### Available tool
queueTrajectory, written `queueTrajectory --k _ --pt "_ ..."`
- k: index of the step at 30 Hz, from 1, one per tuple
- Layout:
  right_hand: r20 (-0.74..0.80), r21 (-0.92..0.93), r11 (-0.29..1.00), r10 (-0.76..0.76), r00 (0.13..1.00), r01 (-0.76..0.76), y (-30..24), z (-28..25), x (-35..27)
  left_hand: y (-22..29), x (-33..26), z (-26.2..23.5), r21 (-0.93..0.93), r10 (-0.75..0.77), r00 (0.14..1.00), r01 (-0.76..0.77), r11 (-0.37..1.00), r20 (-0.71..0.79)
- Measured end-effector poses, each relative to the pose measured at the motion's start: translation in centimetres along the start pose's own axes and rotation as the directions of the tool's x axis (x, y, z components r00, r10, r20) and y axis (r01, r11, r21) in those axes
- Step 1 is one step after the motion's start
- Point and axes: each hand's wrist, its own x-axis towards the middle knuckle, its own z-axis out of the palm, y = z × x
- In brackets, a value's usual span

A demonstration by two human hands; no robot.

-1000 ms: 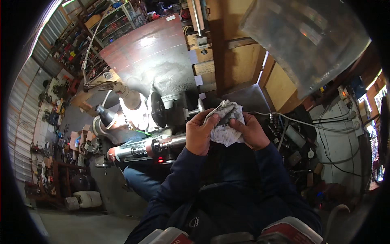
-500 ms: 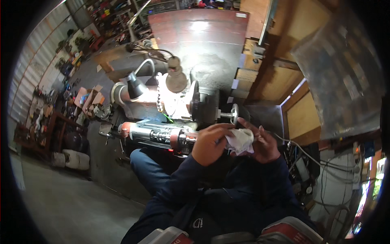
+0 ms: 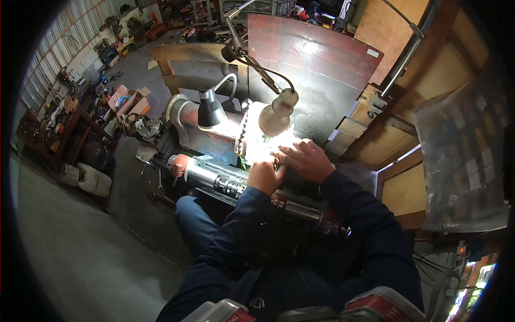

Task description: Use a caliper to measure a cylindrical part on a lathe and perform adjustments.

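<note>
Both my hands meet in the bright glare under a pale round-headed lamp (image 3: 276,115), at the machine (image 3: 206,138). My left hand (image 3: 265,175) is closed, its fingers curled in toward the lit spot. Beside it my right hand (image 3: 308,160) has bent fingers drawn together, pointing left, with their tips lost in the glare. What the fingers hold is washed out by the light. In front of the hands runs a horizontal assembly of shiny steel cylinders (image 3: 203,175) with an orange collar (image 3: 181,163). A toothed chain-like strip (image 3: 244,129) hangs left of the pale lamp.
A black gooseneck lamp (image 3: 211,110) leans over the machine's left side. A reddish panel (image 3: 316,51) stands behind. Wooden framing and a hanging plastic sheet (image 3: 464,161) flank the right. Cardboard boxes (image 3: 129,102) and a whitish container (image 3: 94,180) lie at the left.
My hands have moved from the right end of the machine, where they held a white cloth, forward and left to under the pale lamp. The cloth no longer shows clearly. The view has shifted.
</note>
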Motion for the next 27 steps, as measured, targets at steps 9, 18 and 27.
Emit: queueTrajectory --k 9,18,27 --pt "0.006 0.255 0.953 0.168 0.986 -0.164 8.2 6.9 0.3 -1.4 0.7 2.0 0.306 -0.082 0.980 0.023 0.952 0.183" --pt "0.177 0.222 0.884 0.377 0.909 -0.410 7.2 7.1 -1.1 0.5 2.3 0.3 0.029 -0.044 0.994 0.041 0.999 0.102" --pt "-0.244 0.423 0.906 0.145 0.959 -0.029 4.1 9.0 0.1 -1.4 2.0 0.2 -0.028 0.231 0.964 -0.236 0.971 -0.133"
